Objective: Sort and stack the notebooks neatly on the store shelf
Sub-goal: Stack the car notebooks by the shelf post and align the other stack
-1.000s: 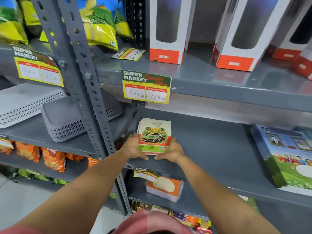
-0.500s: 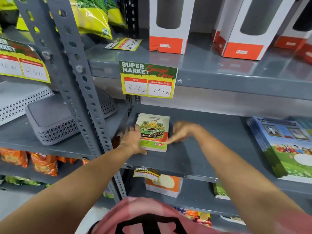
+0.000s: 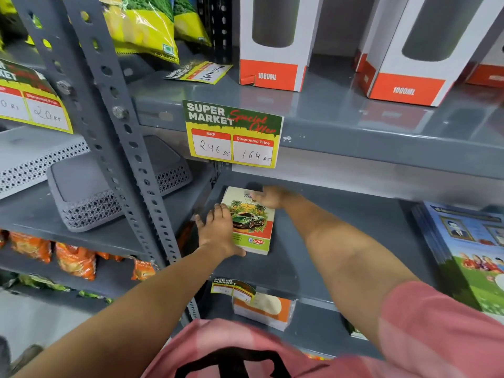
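Change, right hand: the right hand [image 3: 268,197] has moved from the bare shelf beside the stack half a second ago onto the far top corner of the stack of notebooks [image 3: 252,227]; its fingers lie loosely spread and blurred, pressing down rather than gripping.
Change, left hand: the left hand [image 3: 218,232] stays at the stack's left edge, open and flat against the side, thumb reaching round the near left corner.
Change, stack: it sits further back on the shelf than a second ago, when both hands held its near end.
Stack look: the top cover shows a green car under palm trees, a red band below it, a green strip with a "GOLD" badge; page edges show white along the near side.
Stack place: on the grey middle shelf [image 3: 341,241], left end, just under the price tag [image 3: 233,133] reading 246 and 164.
Count, notebooks: one small stack; how many are in it I cannot tell.
Count, other books: one pile of larger blue-covered books [image 3: 469,255] at the right end, well apart.
Count, boxes: two white-and-orange 1000ML boxes [image 3: 272,42] seen clearly on the shelf above.
Count, hands: two.
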